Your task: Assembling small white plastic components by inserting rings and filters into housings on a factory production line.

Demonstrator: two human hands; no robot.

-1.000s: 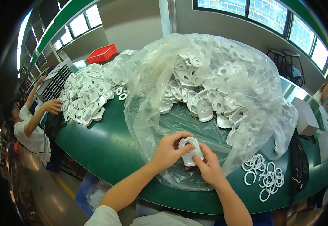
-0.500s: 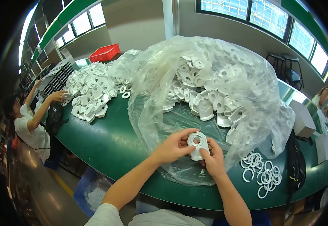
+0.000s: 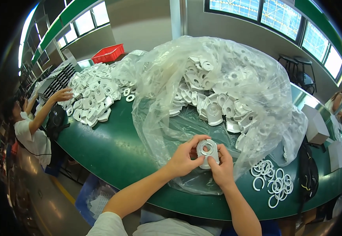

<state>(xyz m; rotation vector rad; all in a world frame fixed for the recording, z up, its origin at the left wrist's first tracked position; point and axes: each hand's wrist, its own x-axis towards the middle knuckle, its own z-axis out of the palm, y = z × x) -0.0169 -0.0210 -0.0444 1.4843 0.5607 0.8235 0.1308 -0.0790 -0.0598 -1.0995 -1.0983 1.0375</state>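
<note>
Between my two hands, above the near edge of the plastic bag, is a white plastic part (image 3: 208, 148) with a round ring-shaped top and a flat lower tab. My left hand (image 3: 186, 156) grips it by its left side, thumb near the tab. From the right, my right hand (image 3: 222, 165) holds it with the thumb pressed on its front. Beyond them a large clear plastic bag (image 3: 155, 106) lies open toward me, full of similar white parts (image 3: 212, 108). Loose white rings (image 3: 281, 185) lie on the green table to the right of my hands.
The green table (image 3: 100, 149) curves around me. At left a heap of white parts (image 3: 96, 94) lies near a co-worker's hand (image 3: 63, 94). A red bin (image 3: 109, 54) stands behind it. On the right are a black bag (image 3: 308, 169) and a white box (image 3: 316, 124); a blue crate (image 3: 85, 200) sits below the table.
My hands still hold the white part, which has turned and shifted slightly. At left, the co-worker's nearer hand has lifted back a little from the heap.
</note>
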